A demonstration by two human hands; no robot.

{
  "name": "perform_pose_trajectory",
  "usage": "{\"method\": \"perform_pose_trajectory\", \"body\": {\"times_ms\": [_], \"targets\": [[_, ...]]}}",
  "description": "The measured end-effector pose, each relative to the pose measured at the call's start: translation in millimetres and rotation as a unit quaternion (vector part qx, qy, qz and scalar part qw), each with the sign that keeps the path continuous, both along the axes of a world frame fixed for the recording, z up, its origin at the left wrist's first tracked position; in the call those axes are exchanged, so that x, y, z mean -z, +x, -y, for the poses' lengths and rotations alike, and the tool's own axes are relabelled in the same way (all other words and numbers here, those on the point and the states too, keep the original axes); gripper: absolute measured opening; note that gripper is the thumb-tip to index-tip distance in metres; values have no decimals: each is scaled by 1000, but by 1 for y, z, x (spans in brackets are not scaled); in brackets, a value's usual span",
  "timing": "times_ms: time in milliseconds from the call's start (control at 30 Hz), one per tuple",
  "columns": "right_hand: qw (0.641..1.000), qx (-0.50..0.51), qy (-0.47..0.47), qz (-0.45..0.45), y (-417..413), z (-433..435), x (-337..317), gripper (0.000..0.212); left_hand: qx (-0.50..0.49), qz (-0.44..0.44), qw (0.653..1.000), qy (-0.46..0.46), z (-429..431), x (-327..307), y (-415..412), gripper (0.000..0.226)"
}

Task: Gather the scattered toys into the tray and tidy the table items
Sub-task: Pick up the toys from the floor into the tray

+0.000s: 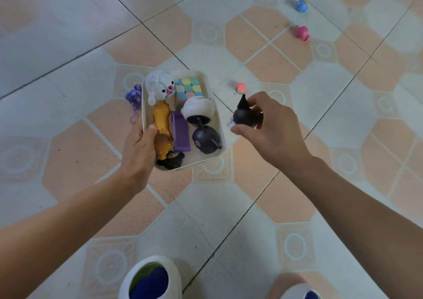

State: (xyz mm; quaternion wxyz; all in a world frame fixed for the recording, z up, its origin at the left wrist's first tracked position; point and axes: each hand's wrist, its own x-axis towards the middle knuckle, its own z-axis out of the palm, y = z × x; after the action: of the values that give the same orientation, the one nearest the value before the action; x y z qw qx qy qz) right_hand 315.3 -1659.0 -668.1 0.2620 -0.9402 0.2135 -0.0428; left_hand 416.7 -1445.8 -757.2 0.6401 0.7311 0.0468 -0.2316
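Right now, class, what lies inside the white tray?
In the tray: white crocheted toy, pastel cube, yellow toy, purple piece, white round toy, black round figure, small black toy. The left hand covers part of the yellow toy; what lies beneath is hidden.

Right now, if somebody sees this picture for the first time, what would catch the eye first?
The eye goes first to the white tray packed with toys, at the centre, which the left hand grips by its left rim. Just right of it, the right hand pinches a black pointed-ear figurine. At the upper right, a blue toy and a pink toy lie apart on the tiled floor.
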Motion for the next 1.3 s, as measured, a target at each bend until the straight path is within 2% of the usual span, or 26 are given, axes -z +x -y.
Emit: {"method": "perform_pose_trajectory", "body": {"times_ms": [100, 200, 300, 400, 633, 833, 933, 1033, 1100, 1200, 1300], "targets": [[993, -49, 81, 70, 13, -21, -24, 39, -5, -6, 1000, -4, 2, 0, 1, 31], [982, -161, 92, 44, 20, -50, -26, 36, -4, -6, 1000, -8, 2, -3, 2, 34], [968, -250, 29, -12, 25, -70, -12, 38, -1, 5, 1000, -9, 0, -6, 2, 37], [955, -289, -47, -37, 28, -73, 0, 35, -12, 0, 1000, -12, -2, -9, 4, 33], [926, -342, -154, -33, 30, -73, 13, 25, -18, 4, 1000, -6, -10, -7, 11, 30], [928, -345, -142, -2, 36, -71, 18, 39, -28, -2, 999, -18, -17, -6, 17, 25], [930, -337, -140, 45, 44, -72, 16, 45, -40, -7, 999, -19, -27, -4, 25, 32], [945, -283, -111, 124, 58, -71, 13, 36, -56, 7, 998, -13, -41, -1, 34, 25], [956, -238, -88, 145, 70, -67, 14, 30, -77, 14, 997, -7, -51, 1, 39, 20], [972, -193, -58, 125, 91, -62, 24, 24, -98, 22, 995, 1, -70, 3, 48, 21], [982, -172, -50, 67, 111, -56, 43, 24, -128, 29, 991, 9, -86, 6, 54, 27]]}}
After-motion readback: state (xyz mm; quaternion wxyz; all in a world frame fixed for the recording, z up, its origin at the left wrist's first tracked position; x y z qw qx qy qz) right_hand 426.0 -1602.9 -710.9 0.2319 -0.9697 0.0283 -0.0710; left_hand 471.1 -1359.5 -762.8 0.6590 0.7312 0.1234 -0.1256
